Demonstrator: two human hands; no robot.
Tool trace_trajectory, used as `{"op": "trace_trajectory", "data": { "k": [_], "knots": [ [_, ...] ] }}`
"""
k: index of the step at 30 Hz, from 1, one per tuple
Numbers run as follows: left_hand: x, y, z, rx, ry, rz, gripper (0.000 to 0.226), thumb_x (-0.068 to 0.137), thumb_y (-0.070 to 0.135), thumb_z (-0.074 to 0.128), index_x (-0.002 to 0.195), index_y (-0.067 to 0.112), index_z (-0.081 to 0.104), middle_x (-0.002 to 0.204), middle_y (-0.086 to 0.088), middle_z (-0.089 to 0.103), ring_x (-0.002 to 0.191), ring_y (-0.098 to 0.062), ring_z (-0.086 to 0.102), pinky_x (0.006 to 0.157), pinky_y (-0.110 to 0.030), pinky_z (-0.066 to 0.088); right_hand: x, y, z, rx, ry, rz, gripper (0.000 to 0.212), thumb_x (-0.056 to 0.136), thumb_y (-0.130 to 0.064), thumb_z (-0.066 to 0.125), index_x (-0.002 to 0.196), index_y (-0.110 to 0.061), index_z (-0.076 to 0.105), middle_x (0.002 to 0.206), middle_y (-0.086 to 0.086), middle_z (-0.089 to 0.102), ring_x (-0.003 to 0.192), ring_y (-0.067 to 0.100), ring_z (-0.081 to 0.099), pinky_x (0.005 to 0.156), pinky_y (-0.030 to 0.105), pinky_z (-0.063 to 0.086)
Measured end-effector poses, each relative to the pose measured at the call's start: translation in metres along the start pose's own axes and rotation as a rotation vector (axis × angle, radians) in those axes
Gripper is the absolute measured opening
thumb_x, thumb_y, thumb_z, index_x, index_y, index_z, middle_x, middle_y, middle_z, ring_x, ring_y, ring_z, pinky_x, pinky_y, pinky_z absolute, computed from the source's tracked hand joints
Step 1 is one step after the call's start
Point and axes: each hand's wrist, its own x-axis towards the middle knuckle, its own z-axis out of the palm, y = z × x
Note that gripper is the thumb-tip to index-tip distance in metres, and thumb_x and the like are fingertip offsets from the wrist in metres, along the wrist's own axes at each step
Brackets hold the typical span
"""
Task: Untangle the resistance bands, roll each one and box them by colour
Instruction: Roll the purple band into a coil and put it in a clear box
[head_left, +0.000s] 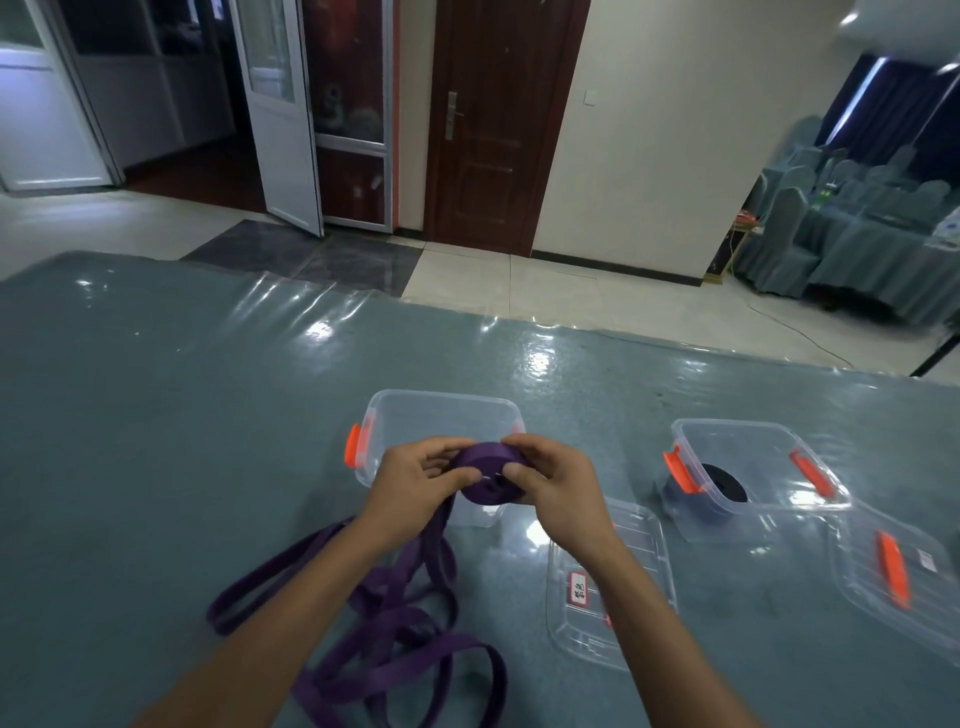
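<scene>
A purple resistance band is partly wound into a thick roll (488, 475) held in front of a clear box with orange latches (441, 415). My left hand (415, 483) grips the roll's left side and my right hand (550, 486) pinches its right side. The band's loose length (395, 618) trails down from the roll and lies in tangled loops on the table between my forearms. A second clear box (753, 467) to the right holds a rolled black band (724, 483).
Two clear lids lie on the table, one with a red-edged label (608, 577) by my right forearm and one with an orange handle (898, 577) at far right. The table (182, 415) has a grey-green glossy cover. Beyond its far edge are floor, doors and covered chairs.
</scene>
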Motion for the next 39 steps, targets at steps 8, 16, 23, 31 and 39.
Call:
{"op": "trace_trajectory", "data": {
  "k": [8, 16, 23, 31, 39],
  "knots": [
    [0.001, 0.010, 0.003, -0.076, 0.065, 0.064, 0.036, 0.086, 0.023, 0.078, 0.105, 0.052, 0.073, 0.110, 0.012, 0.077, 0.107, -0.011, 0.072, 0.095, -0.025, 0.056, -0.009, -0.002, 0.012, 0.555, 0.084, 0.110, 0.027, 0.095, 0.002, 0.061, 0.121, -0.002, 0.066, 0.113, 0.020, 0.072, 0.104, 0.033, 0.070, 0.085, 0.051, 0.060],
    [0.043, 0.077, -0.015, -0.171, 0.049, 0.154, 0.032, 0.090, 0.002, 0.070, 0.108, 0.028, 0.073, 0.104, 0.006, 0.079, 0.101, -0.015, 0.074, 0.089, -0.029, 0.059, -0.006, 0.003, 0.020, 0.275, -0.188, 0.082, 0.068, 0.082, -0.008, 0.075, 0.142, -0.024, 0.050, 0.138, -0.003, 0.062, 0.132, 0.013, 0.055, 0.107, 0.041, 0.049],
    [0.068, 0.131, -0.001, -0.201, -0.015, 0.254, 0.029, 0.091, 0.000, 0.067, 0.117, 0.014, 0.069, 0.103, 0.003, 0.079, 0.099, -0.018, 0.074, 0.084, -0.029, 0.060, 0.011, -0.004, 0.054, -0.001, -0.236, -0.016, 0.016, 0.095, -0.014, 0.066, 0.109, -0.022, 0.066, 0.108, 0.005, 0.075, 0.104, 0.018, 0.070, 0.097, 0.043, 0.055],
    [0.065, 0.136, -0.023, -0.245, 0.096, 0.307, 0.028, 0.088, 0.009, 0.070, 0.111, 0.026, 0.070, 0.100, 0.010, 0.079, 0.097, -0.011, 0.074, 0.082, -0.021, 0.057, 0.036, -0.055, -0.006, -0.063, 0.131, -0.205, 0.011, 0.099, -0.015, 0.060, 0.094, -0.019, 0.069, 0.084, 0.004, 0.074, 0.081, 0.020, 0.073, 0.078, 0.044, 0.060],
    [0.064, 0.117, -0.030, -0.279, 0.213, 0.258, 0.028, 0.093, 0.003, 0.066, 0.112, 0.024, 0.069, 0.097, 0.010, 0.079, 0.091, -0.009, 0.075, 0.078, -0.022, 0.060, 0.022, -0.045, -0.012, -0.087, 0.133, -0.299, 0.015, 0.088, -0.012, 0.073, 0.090, -0.023, 0.064, 0.075, -0.004, 0.060, 0.071, 0.017, 0.055, 0.066, 0.023, 0.046]
  ]
}}
